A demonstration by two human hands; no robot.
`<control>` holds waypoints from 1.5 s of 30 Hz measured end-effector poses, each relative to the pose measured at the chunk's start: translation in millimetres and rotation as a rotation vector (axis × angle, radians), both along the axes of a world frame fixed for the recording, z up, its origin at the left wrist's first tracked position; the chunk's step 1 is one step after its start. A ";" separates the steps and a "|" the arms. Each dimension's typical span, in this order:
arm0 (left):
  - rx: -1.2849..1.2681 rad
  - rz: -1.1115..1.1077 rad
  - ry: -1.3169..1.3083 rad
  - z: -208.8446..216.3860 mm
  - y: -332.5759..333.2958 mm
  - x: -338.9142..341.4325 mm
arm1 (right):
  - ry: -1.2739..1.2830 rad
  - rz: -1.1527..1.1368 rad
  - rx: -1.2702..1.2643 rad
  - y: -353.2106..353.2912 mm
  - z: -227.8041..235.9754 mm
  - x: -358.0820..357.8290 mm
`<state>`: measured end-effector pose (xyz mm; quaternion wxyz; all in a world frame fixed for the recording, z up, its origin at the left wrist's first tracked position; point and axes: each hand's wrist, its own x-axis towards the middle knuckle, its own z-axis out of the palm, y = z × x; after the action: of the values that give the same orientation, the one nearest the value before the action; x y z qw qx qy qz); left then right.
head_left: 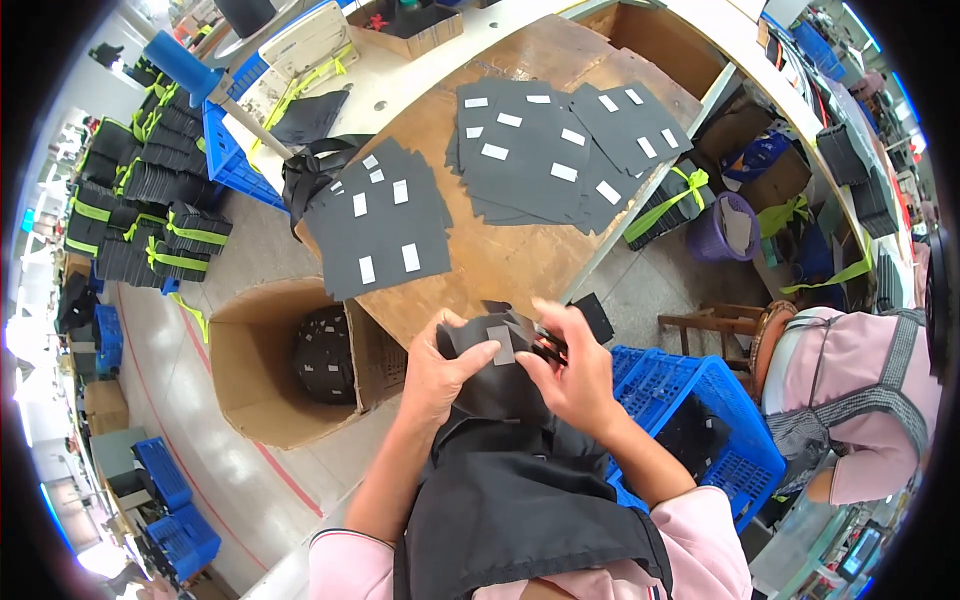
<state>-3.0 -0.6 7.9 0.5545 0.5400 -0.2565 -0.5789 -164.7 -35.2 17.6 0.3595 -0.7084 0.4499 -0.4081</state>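
My left hand (437, 370) pinches a dark fabric piece (478, 335) in front of my chest, its thumb pressed on a pale grey rectangular patch (502, 345). Beside it, the fingers of my right hand (575, 370) are closed round a small dark snips-like tool (549, 345), mostly hidden by the fingers, and the right thumb lies close to the patch. Beyond my hands, on the brown wooden tabletop (500, 262), dark flat panels with white labels lie in a left pile (385, 232) and a larger, overlapping right pile (530, 190).
An open cardboard box (255, 370) holding dark pieces stands at the left. At my right is a blue plastic crate (735, 440); past it, a person in pink (850, 370) sits by a wooden stool (715, 325). Tied black bundles (150, 220) are stacked far left. A purple basket (722, 232) stands right.
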 end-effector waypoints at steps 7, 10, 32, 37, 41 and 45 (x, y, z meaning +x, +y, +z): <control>-0.090 -0.059 -0.269 5.0 2.7 -1.1 | 0.271 0.110 -0.338 7.5 -6.1 -25.8; -0.002 -0.107 -0.118 20.8 3.2 -4.3 | 0.262 0.115 -0.384 3.6 -4.6 -23.4; -0.016 -0.356 -0.257 10.3 4.2 2.4 | 0.162 0.496 0.239 -59.0 -8.7 -42.2; 0.079 -0.314 0.116 3.9 4.4 3.0 | 0.119 0.489 0.285 -42.0 -7.9 -38.4; 0.201 -0.333 0.049 1.5 0.3 5.5 | 0.005 0.121 0.129 -23.4 -5.3 -18.4; 0.271 -0.210 0.122 1.7 0.4 6.5 | 0.102 -0.046 -0.127 1.6 -10.4 -25.7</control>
<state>3.5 -0.2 9.6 0.4274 0.5440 -0.1970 -0.6947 -190.4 -33.7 7.3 0.2810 -0.7391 0.4570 -0.4073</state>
